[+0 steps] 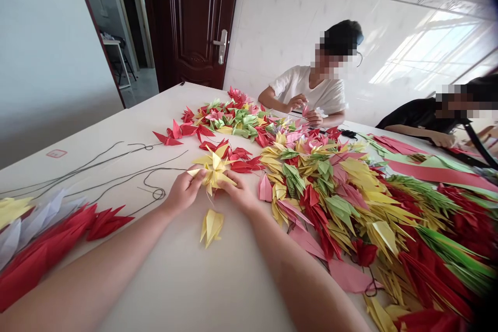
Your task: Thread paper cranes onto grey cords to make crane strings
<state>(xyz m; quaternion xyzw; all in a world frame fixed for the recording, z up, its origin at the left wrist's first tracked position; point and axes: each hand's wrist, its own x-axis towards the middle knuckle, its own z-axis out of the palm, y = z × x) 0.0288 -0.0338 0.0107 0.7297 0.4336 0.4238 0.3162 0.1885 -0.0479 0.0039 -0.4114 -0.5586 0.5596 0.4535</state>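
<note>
Both hands on a cluster of yellow paper cranes (213, 170), near-middle of a white table (175, 290). Left hand (183, 192) and right hand (239, 193) are closed in on it from either side, fingers on the paper, cluster held just above the tabletop between them.

No bins in use; the table carries everything, loose. Main load is a big heap of folded cranes (342, 202) right of the right hand, mostly yellow, red, green and pink, its edge just beside that hand. A second heap, red and green (233, 119), lies farther out, with loose red cranes (237, 161) just past the held cluster.

A single yellow crane (212, 227) lies on the table near side of the hands, just below the cluster, not touching either hand. Long dark cords (155, 194) run across the left side, a looped end near the left hand. Near left edge: a row of red, white and yellow cranes (42, 264), packed tight.

Far side: co-worker in white T-shirt (307, 88), hands (295, 102) close to a small pink crane (305, 110). Second person in black (424, 116) at far right, forearm along the table edge.
</note>
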